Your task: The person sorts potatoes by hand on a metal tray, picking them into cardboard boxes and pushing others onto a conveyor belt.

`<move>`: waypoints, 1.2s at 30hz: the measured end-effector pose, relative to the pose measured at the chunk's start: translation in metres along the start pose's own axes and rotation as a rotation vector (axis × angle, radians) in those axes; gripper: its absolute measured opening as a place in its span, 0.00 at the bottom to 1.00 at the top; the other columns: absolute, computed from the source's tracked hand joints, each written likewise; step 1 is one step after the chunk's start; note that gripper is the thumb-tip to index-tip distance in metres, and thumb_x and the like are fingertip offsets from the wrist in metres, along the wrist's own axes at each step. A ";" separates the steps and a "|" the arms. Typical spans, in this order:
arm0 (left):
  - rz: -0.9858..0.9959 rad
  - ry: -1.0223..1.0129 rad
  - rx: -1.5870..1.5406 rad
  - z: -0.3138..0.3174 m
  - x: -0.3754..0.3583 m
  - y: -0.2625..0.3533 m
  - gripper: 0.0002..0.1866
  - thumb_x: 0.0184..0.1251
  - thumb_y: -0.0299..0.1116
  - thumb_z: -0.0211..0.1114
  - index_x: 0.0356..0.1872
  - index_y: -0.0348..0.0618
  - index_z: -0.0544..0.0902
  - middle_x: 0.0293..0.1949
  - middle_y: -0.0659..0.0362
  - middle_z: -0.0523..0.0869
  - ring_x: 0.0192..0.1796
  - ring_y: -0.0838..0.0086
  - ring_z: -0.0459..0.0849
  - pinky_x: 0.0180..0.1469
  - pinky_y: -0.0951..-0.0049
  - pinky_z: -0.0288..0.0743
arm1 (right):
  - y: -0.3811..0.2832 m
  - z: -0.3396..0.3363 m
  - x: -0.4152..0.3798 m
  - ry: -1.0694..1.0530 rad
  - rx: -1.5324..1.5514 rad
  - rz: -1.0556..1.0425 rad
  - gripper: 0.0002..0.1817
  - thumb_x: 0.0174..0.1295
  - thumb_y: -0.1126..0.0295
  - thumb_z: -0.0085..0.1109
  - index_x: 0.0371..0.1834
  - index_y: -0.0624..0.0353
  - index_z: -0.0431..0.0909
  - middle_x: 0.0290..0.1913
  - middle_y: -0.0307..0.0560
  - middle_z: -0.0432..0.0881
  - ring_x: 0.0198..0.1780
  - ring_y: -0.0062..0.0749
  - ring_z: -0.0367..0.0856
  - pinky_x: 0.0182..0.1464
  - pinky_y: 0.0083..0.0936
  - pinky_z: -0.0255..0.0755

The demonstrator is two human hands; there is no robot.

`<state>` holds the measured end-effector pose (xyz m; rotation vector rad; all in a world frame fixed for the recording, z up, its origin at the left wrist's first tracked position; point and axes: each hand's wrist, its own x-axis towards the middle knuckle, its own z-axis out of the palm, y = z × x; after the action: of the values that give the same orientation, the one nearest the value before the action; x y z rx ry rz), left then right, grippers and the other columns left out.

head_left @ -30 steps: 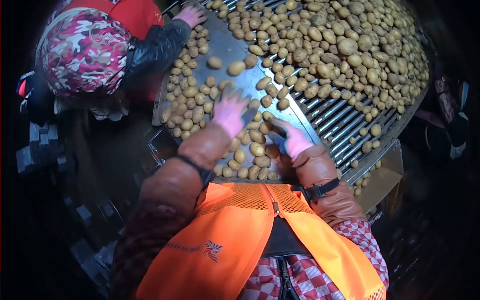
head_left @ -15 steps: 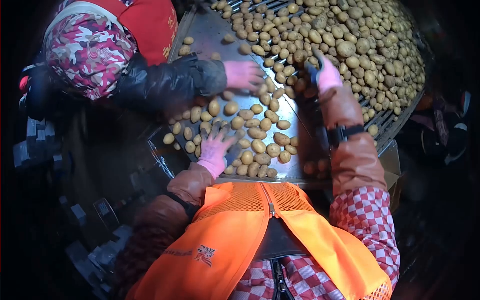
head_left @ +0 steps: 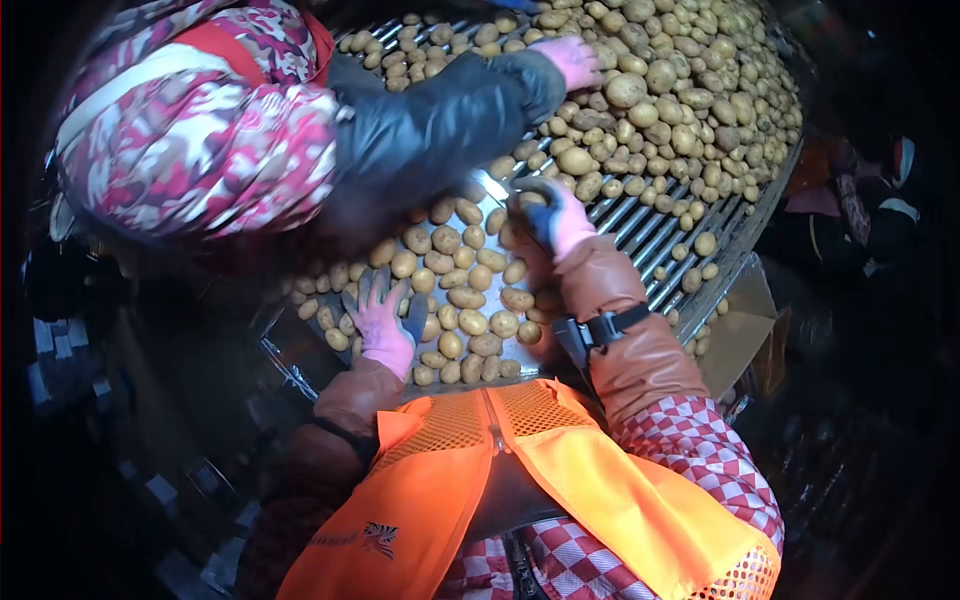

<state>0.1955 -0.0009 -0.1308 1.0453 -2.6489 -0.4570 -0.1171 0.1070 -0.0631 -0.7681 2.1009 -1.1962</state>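
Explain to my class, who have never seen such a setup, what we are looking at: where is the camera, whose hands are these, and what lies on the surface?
There is no robot here. A person wears a camera on the head, looking forward and down past their orange vest. Their two gloved hands reach over a metal sheet strewn with loose potatoes. The left hand is spread among them; the right hand curls near the sheet's far edge, and whether it grips a potato is hard to tell. Beyond lie metal bars bearing a big heap of potatoes. The other pink-gloved hand, by the heap, belongs to a co-worker in a dark sleeve.
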 end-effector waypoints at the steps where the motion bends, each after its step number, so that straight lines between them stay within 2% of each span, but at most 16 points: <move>1: 0.000 -0.001 0.005 0.003 0.005 0.006 0.21 0.58 0.40 0.73 0.55 0.57 0.88 0.73 0.51 0.73 0.78 0.53 0.65 0.79 0.44 0.51 | 0.014 -0.013 -0.005 -0.124 0.416 0.147 0.23 0.67 0.71 0.59 0.66 0.58 0.78 0.63 0.56 0.80 0.60 0.46 0.84 0.62 0.38 0.79; 3: 0.004 -0.004 0.014 0.009 0.017 0.015 0.21 0.58 0.40 0.73 0.55 0.56 0.88 0.74 0.52 0.71 0.78 0.53 0.64 0.79 0.44 0.51 | 0.037 -0.037 -0.031 -0.258 1.366 0.303 0.26 0.71 0.67 0.54 0.72 0.62 0.70 0.64 0.61 0.79 0.61 0.52 0.83 0.60 0.43 0.82; 5: 0.091 -0.079 -0.008 0.010 0.040 0.027 0.25 0.66 0.47 0.68 0.64 0.59 0.82 0.77 0.54 0.68 0.80 0.53 0.61 0.79 0.38 0.48 | 0.044 -0.037 -0.050 -0.192 1.443 0.223 0.29 0.79 0.56 0.45 0.77 0.59 0.64 0.70 0.61 0.75 0.63 0.56 0.81 0.62 0.47 0.81; 7: 0.110 -0.184 0.121 -0.003 0.064 0.065 0.27 0.71 0.51 0.63 0.70 0.62 0.77 0.78 0.53 0.66 0.80 0.53 0.59 0.78 0.33 0.45 | 0.040 -0.043 -0.063 -0.244 1.643 0.330 0.30 0.79 0.53 0.46 0.78 0.57 0.64 0.70 0.59 0.75 0.66 0.53 0.79 0.62 0.47 0.80; 10: 0.067 -0.284 0.112 0.008 0.088 0.081 0.29 0.75 0.56 0.55 0.74 0.66 0.71 0.78 0.50 0.64 0.81 0.50 0.56 0.76 0.26 0.42 | 0.039 -0.033 -0.077 -0.161 1.655 0.183 0.31 0.76 0.55 0.55 0.77 0.56 0.65 0.68 0.55 0.77 0.67 0.43 0.78 0.61 0.39 0.80; 13: 0.249 -0.235 0.133 0.014 0.074 0.090 0.29 0.74 0.56 0.55 0.74 0.67 0.72 0.79 0.50 0.63 0.81 0.46 0.56 0.75 0.24 0.42 | 0.090 -0.021 -0.084 0.091 0.696 -0.060 0.34 0.72 0.58 0.62 0.78 0.55 0.63 0.66 0.51 0.78 0.61 0.39 0.81 0.58 0.35 0.80; 14: 0.255 -0.435 0.168 0.001 0.062 0.097 0.30 0.72 0.56 0.57 0.74 0.68 0.72 0.78 0.50 0.63 0.80 0.45 0.56 0.76 0.28 0.44 | 0.092 -0.030 -0.097 0.117 0.685 0.019 0.35 0.72 0.59 0.62 0.79 0.55 0.62 0.66 0.51 0.77 0.59 0.41 0.82 0.57 0.35 0.80; 17: 0.389 -0.318 0.125 -0.016 0.020 0.058 0.22 0.69 0.52 0.61 0.62 0.64 0.83 0.75 0.48 0.68 0.76 0.46 0.64 0.77 0.36 0.51 | 0.063 -0.056 -0.132 0.301 1.059 0.376 0.37 0.72 0.58 0.60 0.81 0.53 0.57 0.67 0.51 0.74 0.57 0.47 0.85 0.55 0.40 0.82; 19: 0.335 -0.242 0.129 -0.023 -0.006 0.022 0.17 0.66 0.48 0.66 0.53 0.60 0.88 0.70 0.50 0.75 0.72 0.47 0.70 0.74 0.44 0.60 | 0.079 -0.073 -0.145 0.354 0.855 0.384 0.35 0.75 0.54 0.53 0.82 0.53 0.56 0.70 0.61 0.71 0.57 0.56 0.84 0.57 0.46 0.83; 21: 0.195 -0.210 0.132 -0.029 -0.029 0.000 0.16 0.62 0.47 0.70 0.48 0.57 0.91 0.66 0.52 0.79 0.69 0.48 0.73 0.71 0.49 0.65 | 0.088 -0.089 -0.166 0.313 0.900 0.364 0.34 0.75 0.52 0.55 0.79 0.55 0.62 0.66 0.57 0.74 0.58 0.50 0.84 0.59 0.41 0.81; 24: -0.061 -0.116 0.140 -0.041 -0.049 0.004 0.19 0.56 0.47 0.74 0.49 0.56 0.90 0.65 0.54 0.79 0.71 0.49 0.71 0.71 0.45 0.63 | 0.098 -0.092 -0.180 0.191 0.529 0.507 0.28 0.75 0.51 0.56 0.69 0.58 0.71 0.49 0.51 0.84 0.44 0.43 0.87 0.48 0.36 0.83; 27: 0.142 -0.058 0.167 -0.032 -0.055 0.033 0.24 0.54 0.42 0.74 0.56 0.59 0.86 0.67 0.55 0.77 0.75 0.50 0.67 0.72 0.38 0.58 | 0.128 -0.036 -0.176 0.093 0.253 0.295 0.18 0.73 0.60 0.61 0.59 0.57 0.79 0.38 0.46 0.86 0.34 0.36 0.84 0.42 0.31 0.81; 29: 0.368 -0.233 0.114 -0.032 -0.050 0.063 0.29 0.56 0.40 0.71 0.63 0.61 0.81 0.70 0.55 0.73 0.77 0.50 0.64 0.73 0.33 0.53 | 0.019 0.000 -0.167 -0.239 -0.128 0.622 0.25 0.68 0.56 0.64 0.62 0.60 0.79 0.52 0.58 0.86 0.56 0.44 0.84 0.61 0.37 0.75; 30: 0.465 -0.306 0.016 -0.031 -0.042 0.071 0.30 0.57 0.37 0.68 0.65 0.62 0.79 0.72 0.55 0.71 0.77 0.54 0.64 0.74 0.34 0.53 | 0.038 0.021 -0.159 -0.321 -0.480 0.311 0.29 0.66 0.51 0.64 0.64 0.59 0.77 0.54 0.60 0.86 0.56 0.50 0.85 0.62 0.39 0.75; 33: 0.330 -0.334 0.241 -0.012 -0.014 0.037 0.27 0.60 0.38 0.66 0.64 0.59 0.80 0.70 0.54 0.75 0.75 0.54 0.69 0.73 0.37 0.57 | 0.003 0.037 -0.134 -0.679 -0.297 0.240 0.28 0.67 0.51 0.62 0.66 0.53 0.77 0.55 0.56 0.85 0.51 0.47 0.86 0.45 0.40 0.82; 36: 0.222 -0.023 0.036 -0.021 -0.017 -0.022 0.26 0.57 0.33 0.67 0.60 0.53 0.83 0.64 0.51 0.81 0.68 0.52 0.76 0.68 0.53 0.70 | 0.029 0.043 -0.139 -0.504 0.018 0.311 0.21 0.70 0.57 0.63 0.59 0.58 0.81 0.48 0.53 0.88 0.48 0.38 0.86 0.51 0.35 0.79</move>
<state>0.2281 -0.0078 -0.1221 0.7470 -2.7605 -0.3771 0.0005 0.1973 -0.0776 -0.6248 1.7080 -0.7571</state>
